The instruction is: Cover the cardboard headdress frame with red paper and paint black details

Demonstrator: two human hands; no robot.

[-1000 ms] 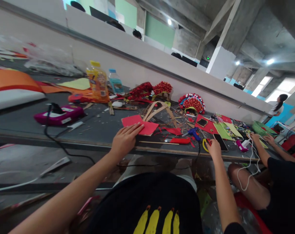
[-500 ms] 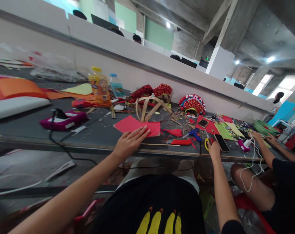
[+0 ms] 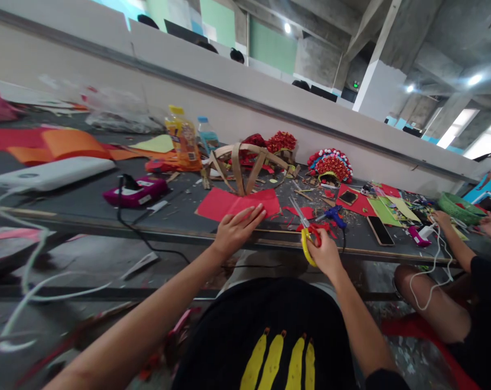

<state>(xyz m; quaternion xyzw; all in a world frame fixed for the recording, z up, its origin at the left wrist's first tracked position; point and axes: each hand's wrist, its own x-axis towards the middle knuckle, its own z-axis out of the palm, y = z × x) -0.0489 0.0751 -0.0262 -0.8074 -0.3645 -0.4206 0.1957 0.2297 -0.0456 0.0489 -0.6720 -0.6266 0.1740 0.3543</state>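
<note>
My left hand (image 3: 237,230) lies with fingers stretched out on the near right part of a red sheet (image 3: 224,203) at the table's front edge. Brown arched strips (image 3: 236,170) rise just behind this sheet; whether they are joined to it I cannot tell. In my right hand (image 3: 327,253) is a pair of scissors (image 3: 305,219) with red and yellow handles, held over the table edge. Their blades point away from me and to the left, slightly parted. A blue glue gun (image 3: 335,215) lies just beyond the right hand, beside red scraps (image 3: 300,212).
A purple power strip (image 3: 137,194), a white oblong device (image 3: 52,173) and two bottles (image 3: 184,142) stand to the left. Decorated red headpieces (image 3: 330,168) are at the back wall. Rightward lie a phone (image 3: 380,231), a green basket (image 3: 458,208) and another person's hand (image 3: 443,219).
My right hand has picked up the scissors from beside the phone and brought them left, towards the red sheet. My left hand stays on the sheet. The view has shifted left.
</note>
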